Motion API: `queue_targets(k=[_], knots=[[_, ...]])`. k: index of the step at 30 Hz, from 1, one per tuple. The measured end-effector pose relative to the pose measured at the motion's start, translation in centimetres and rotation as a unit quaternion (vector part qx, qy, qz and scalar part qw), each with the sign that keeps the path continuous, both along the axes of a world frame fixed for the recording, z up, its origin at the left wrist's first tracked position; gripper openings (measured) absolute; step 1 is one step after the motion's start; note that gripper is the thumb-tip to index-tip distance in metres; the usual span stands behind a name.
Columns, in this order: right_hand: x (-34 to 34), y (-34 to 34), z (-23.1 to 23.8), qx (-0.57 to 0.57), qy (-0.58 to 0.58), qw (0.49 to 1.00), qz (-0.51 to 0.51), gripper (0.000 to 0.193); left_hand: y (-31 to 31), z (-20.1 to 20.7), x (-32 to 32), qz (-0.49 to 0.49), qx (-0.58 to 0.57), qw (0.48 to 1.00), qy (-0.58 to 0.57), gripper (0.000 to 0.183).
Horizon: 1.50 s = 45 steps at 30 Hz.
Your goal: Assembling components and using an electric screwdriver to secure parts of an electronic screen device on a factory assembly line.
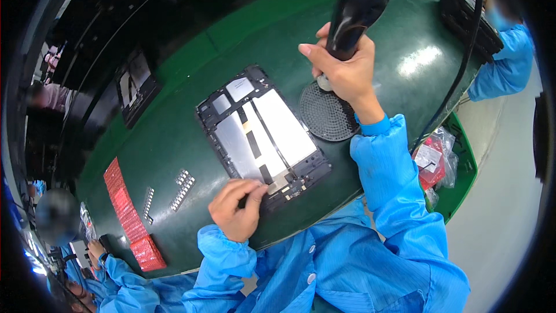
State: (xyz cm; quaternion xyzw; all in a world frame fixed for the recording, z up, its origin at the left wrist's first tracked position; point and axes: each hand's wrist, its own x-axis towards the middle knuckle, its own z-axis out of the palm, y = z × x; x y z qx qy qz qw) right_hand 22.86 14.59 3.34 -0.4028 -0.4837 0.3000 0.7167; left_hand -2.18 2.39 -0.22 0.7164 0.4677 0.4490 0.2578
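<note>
Green bench matting (174, 139) carries an opened tablet chassis (262, 133), which the left hand (236, 208) steadies at six o'clock, fingers curled onto its near edge. At two o'clock the right hand (347, 72) grips an electric screwdriver (354, 14), tip apparently over the round screw tray (327, 113).

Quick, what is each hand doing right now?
Left hand: fingers pressing down the opened black tablet.
Right hand: closed around the black electric screwdriver.

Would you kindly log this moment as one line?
left hand: on tablet edge | right hand: holds screwdriver over round tray
</note>
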Motion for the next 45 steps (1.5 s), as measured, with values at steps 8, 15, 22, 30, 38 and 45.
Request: queue_targets(k=[8, 15, 22, 30, 38, 45], knots=[[0.8, -1.7, 1.2, 0.045, -0.004, 0.998, -0.037, 0.026, 5.0, -0.4, -4.5, 0.098, -0.22, 0.952, -0.188, 0.011], [-3.1, -2.5, 2.5, 0.077, 0.017, 0.996, 0.042, 0.027, 7.5, -0.3, -3.8, 0.102, -0.26, 0.951, -0.131, 0.013], [-7.2, -2.7, 3.4, 0.102, 0.003, 0.989, 0.112, 0.027, 8.8, -2.8, -3.7, 0.118, -0.125, 0.979, -0.107, 0.013], [-14.7, -1.2, 4.2, 0.029, 0.005, 0.977, 0.212, 0.025, 10.2, -0.2, -4.9, 0.077, -0.273, 0.954, -0.098, 0.021], [-17.5, 0.5, 1.7, -0.005, -0.031, 0.969, 0.246, 0.027, 10.8, -0.3, -5.8, 0.024, -0.361, 0.925, -0.118, 0.011], [-17.6, 0.6, 1.3, -0.016, -0.032, 0.97, 0.239, 0.026, 10.8, 0.0, -5.5, 0.026, -0.359, 0.926, -0.118, 0.008]])
